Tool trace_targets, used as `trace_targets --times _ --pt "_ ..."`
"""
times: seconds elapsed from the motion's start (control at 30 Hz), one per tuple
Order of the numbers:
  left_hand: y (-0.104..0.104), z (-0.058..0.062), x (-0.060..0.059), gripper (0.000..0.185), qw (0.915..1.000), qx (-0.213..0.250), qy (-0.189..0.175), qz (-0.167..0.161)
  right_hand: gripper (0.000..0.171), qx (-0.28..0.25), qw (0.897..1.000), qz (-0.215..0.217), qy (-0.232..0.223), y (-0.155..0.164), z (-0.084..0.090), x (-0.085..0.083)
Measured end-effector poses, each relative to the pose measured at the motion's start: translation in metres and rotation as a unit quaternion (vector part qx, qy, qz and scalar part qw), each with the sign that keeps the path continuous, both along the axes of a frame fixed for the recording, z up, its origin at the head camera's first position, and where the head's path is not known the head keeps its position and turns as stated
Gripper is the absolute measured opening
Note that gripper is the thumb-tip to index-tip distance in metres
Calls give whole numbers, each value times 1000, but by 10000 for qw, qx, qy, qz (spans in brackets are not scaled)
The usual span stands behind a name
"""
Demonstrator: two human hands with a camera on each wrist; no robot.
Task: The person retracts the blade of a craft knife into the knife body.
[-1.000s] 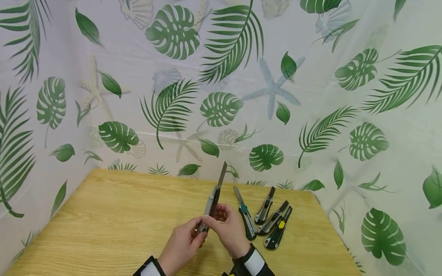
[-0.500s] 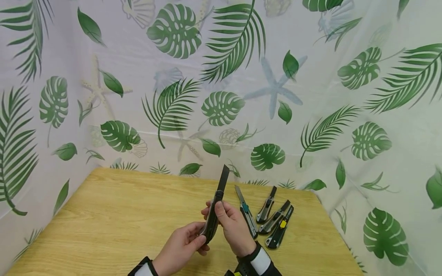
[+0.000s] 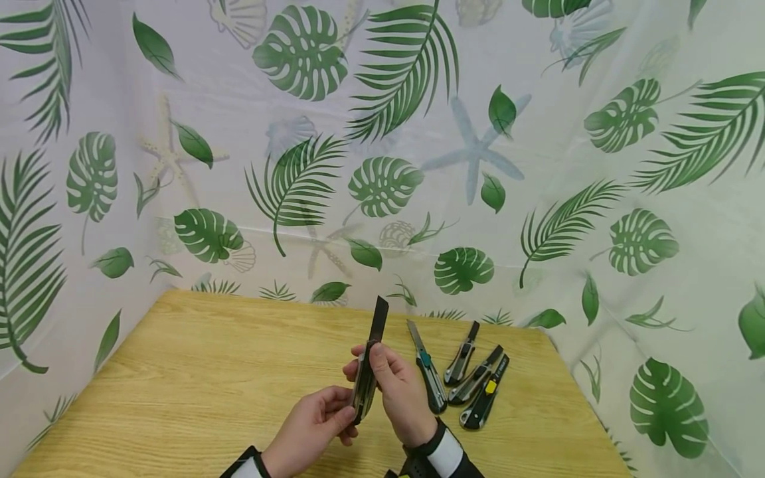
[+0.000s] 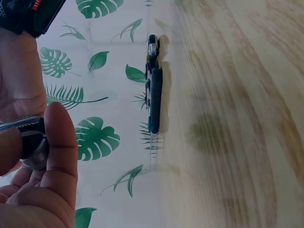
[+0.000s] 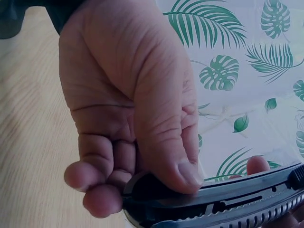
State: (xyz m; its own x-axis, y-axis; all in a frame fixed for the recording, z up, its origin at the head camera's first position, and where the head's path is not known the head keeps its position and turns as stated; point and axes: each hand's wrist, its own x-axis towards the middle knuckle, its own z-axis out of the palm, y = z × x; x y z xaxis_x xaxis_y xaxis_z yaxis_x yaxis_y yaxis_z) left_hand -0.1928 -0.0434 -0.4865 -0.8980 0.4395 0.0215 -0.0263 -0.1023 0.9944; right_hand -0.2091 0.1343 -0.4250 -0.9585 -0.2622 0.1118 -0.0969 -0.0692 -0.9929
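Observation:
Both hands hold one dark utility knife above the wooden table; its black blade sticks up and away from me. My right hand grips the handle with the thumb laid along its top, as the right wrist view shows: thumb on the knife body. My left hand pinches the handle's lower end; in the left wrist view its thumb presses a metal end piece.
Several other utility knives lie side by side on the table to the right of my hands, one with a teal slider, one with a yellow slider. A leaf-printed curtain walls the table at back and sides.
The knife turned in my hands from its grey side to its dark edge, my right thumb moved up onto the handle, and the blade now stands slightly lower.

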Motion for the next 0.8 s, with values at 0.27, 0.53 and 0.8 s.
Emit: trace_targets --times 0.27,0.53,0.8 --pt "1 1 -1 37 9996 -201 179 -28 55 -5 9999 -136 104 -2 1 0" --pt "3 -2 1 43 9978 -244 317 -538 54 -760 9967 214 -176 -2 2 3" --pt "5 0 3 52 9942 457 -303 -928 54 -1006 9938 269 -396 -3 7 5"
